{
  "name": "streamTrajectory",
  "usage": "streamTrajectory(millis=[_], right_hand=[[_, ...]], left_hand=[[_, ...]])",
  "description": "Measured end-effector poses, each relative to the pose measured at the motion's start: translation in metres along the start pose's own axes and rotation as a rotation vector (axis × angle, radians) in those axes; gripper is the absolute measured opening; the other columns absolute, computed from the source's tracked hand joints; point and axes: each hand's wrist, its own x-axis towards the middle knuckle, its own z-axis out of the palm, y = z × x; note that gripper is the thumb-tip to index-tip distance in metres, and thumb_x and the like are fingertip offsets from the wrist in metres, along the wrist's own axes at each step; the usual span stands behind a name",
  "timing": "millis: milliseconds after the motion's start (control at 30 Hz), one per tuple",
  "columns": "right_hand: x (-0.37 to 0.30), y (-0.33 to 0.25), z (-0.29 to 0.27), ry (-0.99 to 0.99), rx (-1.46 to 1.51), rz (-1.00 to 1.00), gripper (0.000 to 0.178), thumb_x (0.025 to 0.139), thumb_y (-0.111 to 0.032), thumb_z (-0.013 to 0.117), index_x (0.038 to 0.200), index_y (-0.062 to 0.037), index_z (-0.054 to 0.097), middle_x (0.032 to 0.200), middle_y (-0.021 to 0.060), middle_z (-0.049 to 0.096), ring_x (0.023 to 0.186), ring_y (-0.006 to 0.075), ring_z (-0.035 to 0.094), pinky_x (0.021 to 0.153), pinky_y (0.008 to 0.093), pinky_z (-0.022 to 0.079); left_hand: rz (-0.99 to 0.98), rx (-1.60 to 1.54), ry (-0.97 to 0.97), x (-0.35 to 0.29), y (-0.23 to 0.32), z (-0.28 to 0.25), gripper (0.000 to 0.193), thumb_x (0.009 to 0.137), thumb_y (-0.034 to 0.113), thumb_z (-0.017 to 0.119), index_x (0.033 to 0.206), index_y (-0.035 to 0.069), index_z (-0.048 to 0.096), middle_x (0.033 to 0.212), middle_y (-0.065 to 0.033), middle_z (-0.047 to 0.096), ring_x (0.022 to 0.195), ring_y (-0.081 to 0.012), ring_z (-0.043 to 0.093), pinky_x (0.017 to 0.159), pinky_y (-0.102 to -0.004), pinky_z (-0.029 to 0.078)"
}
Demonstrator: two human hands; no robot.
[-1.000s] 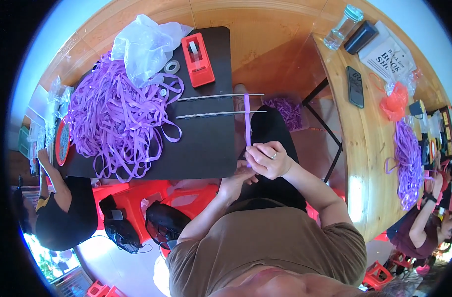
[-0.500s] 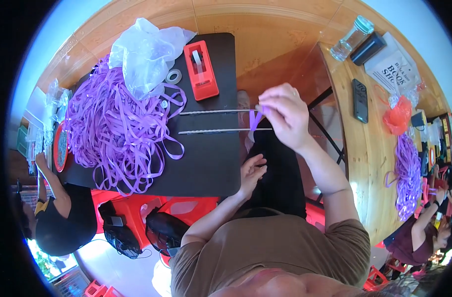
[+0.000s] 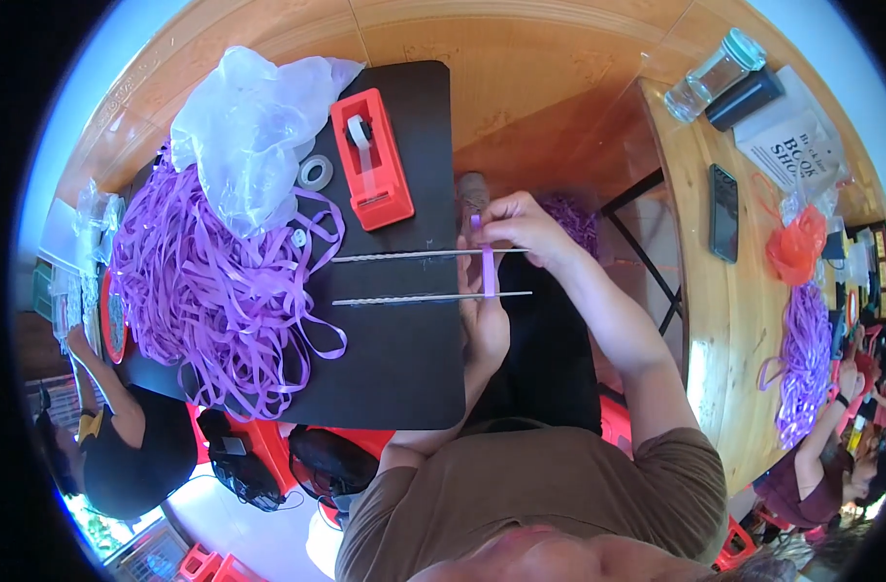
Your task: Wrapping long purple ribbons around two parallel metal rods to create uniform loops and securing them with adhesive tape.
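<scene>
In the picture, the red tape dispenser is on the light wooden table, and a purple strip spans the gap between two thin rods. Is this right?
Not entirely: the red tape dispenser is on the dark table, not on the light wooden table, as the head view shows. The purple strip does span the gap between two thin rods.

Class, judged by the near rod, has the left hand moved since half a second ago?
Yes: forward. The left hand was short of the near rod; now it reaches past that rod's line, away from the body.
</scene>
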Motion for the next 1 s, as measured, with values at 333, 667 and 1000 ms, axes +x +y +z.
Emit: streamTrajectory(millis=[333, 667, 1000], right_hand=[[-0.044, 0.052, 0.028, 0.160, 0.513, -0.015, 0.015, 0.083, -0.002, 0.059, 0.095, 0.0019, 0.067, 0.085, 0.0094, 0.067, 0.077, 0.0166, 0.064, 0.072, 0.0283, 0.052], [-0.084, 0.064, 0.047, 0.188, 0.333, -0.331, 0.025, 0.081, 0.005, 0.062, 0.106, 0.0019, 0.063, 0.097, 0.0070, 0.065, 0.087, 0.0134, 0.062, 0.081, 0.0262, 0.049], [-0.088, 0.063, 0.075, 0.278, 0.394, -0.378, 0.008, 0.086, -0.001, 0.059, 0.088, 0.0011, 0.067, 0.081, 0.0031, 0.065, 0.073, 0.0087, 0.059, 0.065, 0.0223, 0.048]], left_hand=[[0.052, -0.086, 0.088, 0.004, -0.004, 0.006, 0.027, 0.096, 0.016, 0.052, 0.119, 0.002, 0.058, 0.118, -0.0075, 0.056, 0.108, -0.0169, 0.053, 0.095, -0.0318, 0.042], [-0.162, -0.339, 0.102, -0.011, 0.000, 0.007, 0.024, 0.094, 0.004, 0.050, 0.115, 0.003, 0.059, 0.112, -0.0057, 0.059, 0.107, -0.0160, 0.053, 0.094, -0.0315, 0.042], [-0.148, -0.180, 0.149, -0.022, 0.032, 0.021, 0.016, 0.089, 0.000, 0.052, 0.104, -0.001, 0.058, 0.095, -0.0045, 0.059, 0.087, -0.0116, 0.056, 0.081, -0.0234, 0.045]])
